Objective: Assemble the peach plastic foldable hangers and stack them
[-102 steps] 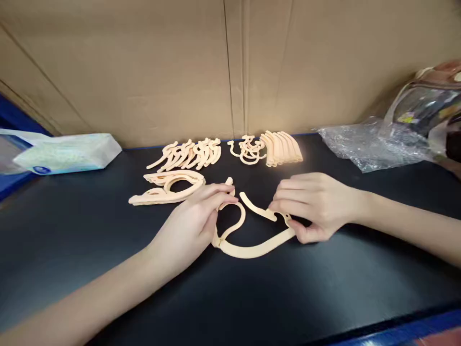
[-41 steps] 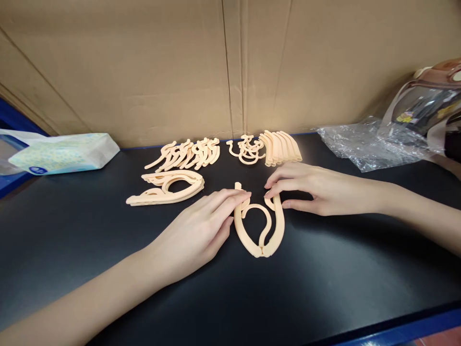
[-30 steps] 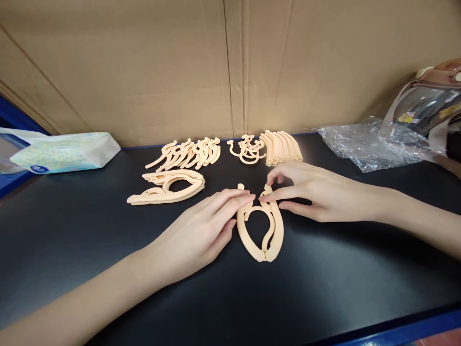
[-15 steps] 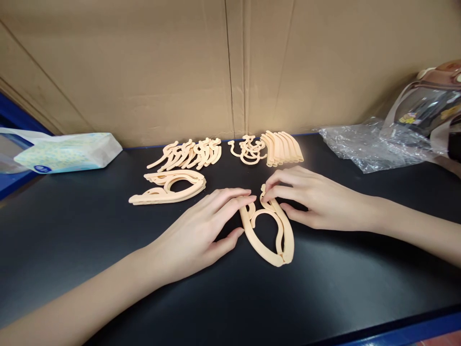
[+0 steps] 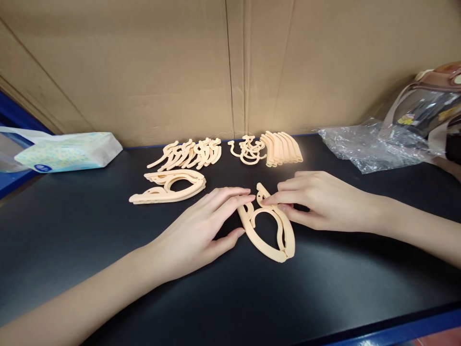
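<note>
A peach plastic folding hanger (image 5: pixel 261 245) lies folded on the black table, its pointed end towards me and its hook curled between the two arms. My left hand (image 5: pixel 211 226) grips its left arm, fingers over the top end and thumb against the outer side. At the right arm, my right hand (image 5: pixel 313 199) has its index fingertip on the upper part and its thumb by the outer edge; the other fingers are curled. Left of them rests a small stack of folded hangers (image 5: pixel 185 194).
Along the back lie curved hanger arms (image 5: pixel 201 154), a heap of hooks (image 5: pixel 248 150) and a row of straighter arms (image 5: pixel 283 149). A tissue pack (image 5: pixel 72 154) is at left. A clear plastic bag (image 5: pixel 370 144) and a strapped bottle (image 5: pixel 428 105) sit at right, before a cardboard wall (image 5: pixel 162 72).
My right hand has shifted slightly right and its index finger has slid down the right arm, uncovering that arm's top end. The hanger has turned a little; my left hand stays put.
</note>
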